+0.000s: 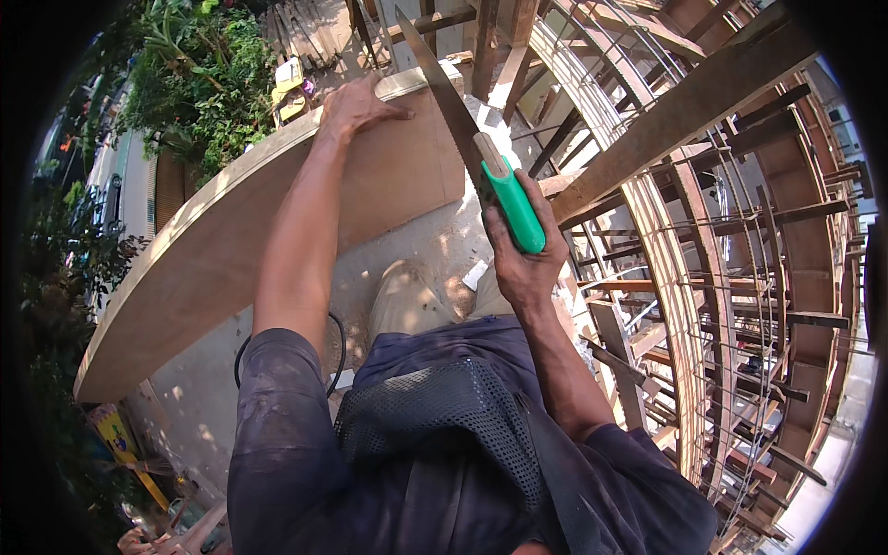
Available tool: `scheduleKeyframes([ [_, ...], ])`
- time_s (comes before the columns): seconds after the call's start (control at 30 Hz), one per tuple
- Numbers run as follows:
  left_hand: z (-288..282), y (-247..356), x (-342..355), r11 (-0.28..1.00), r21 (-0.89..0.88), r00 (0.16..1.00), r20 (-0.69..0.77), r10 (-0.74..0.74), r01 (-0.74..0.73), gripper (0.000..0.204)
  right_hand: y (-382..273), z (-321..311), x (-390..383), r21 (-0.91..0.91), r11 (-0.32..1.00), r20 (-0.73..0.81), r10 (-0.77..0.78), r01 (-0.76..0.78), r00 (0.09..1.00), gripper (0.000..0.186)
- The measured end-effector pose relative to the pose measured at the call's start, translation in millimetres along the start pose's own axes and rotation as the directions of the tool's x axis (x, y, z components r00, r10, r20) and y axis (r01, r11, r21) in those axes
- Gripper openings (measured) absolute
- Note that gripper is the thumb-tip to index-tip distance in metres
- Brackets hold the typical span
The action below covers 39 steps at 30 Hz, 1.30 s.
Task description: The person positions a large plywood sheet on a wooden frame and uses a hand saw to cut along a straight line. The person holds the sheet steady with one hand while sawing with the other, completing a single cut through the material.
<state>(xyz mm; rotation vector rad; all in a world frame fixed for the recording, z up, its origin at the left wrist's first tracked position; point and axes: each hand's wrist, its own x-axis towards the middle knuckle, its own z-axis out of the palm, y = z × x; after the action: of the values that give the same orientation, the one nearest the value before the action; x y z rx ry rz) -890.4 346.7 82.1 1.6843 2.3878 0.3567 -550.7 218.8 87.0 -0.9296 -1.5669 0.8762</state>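
My left hand [359, 113] grips the top edge of a wide pale plywood board [203, 248], thumb on its face and fingers over the rim, near the board's upper right end. My right hand [524, 242] is closed round the green handle [515, 199] of a hand saw, held at the right of the board. The saw's long dark blade [444, 88] points up and away from me, close beside the board's end. My legs in light trousers show below, partly hidden by my dark shirt and a black mesh piece.
A long timber beam [675, 106] runs diagonally at upper right, over a framework of curved wooden forms [795, 194] and steel rods. Green plants [190, 83] and a yellow object [287, 92] lie beyond the board. A black cable [340, 338] loops on the grey surface [388, 245] beneath.
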Motion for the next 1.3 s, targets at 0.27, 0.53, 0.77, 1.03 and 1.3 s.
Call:
scheduleKeyframes([
  [0.27, 1, -26, 2, 1.000, 0.005, 1.000, -0.018, -0.026, 0.026, 0.114, -14, -39, -62, -0.102, 0.994, 0.097, -0.023, 0.033, 0.995, 0.062],
  [0.53, -19, 7, -45, 0.999, 0.048, 1.000, -0.001, 0.011, -0.010, 0.114, 6, 43, 40, 0.021, 0.992, -0.003, -0.121, 0.122, 0.993, 0.057],
  [0.77, -2, -18, -36, 0.999, 0.039, 0.999, -0.040, -0.002, 0.003, 0.117, -18, -9, -38, -0.055, 0.998, 0.095, 0.005, 0.000, 0.995, 0.061],
  [1.03, -8, -11, -24, 0.999, 0.034, 1.000, -0.013, -0.023, 0.023, 0.111, -4, -16, -26, 0.042, 0.999, 0.095, -0.001, -0.003, 0.995, 0.057],
  [1.3, -1, -12, 3, 1.000, -0.011, 0.999, -0.045, -0.015, 0.014, 0.114, 10, 57, 70, 0.058, 0.998, 0.017, -0.015, 0.014, 1.000, 0.056],
])
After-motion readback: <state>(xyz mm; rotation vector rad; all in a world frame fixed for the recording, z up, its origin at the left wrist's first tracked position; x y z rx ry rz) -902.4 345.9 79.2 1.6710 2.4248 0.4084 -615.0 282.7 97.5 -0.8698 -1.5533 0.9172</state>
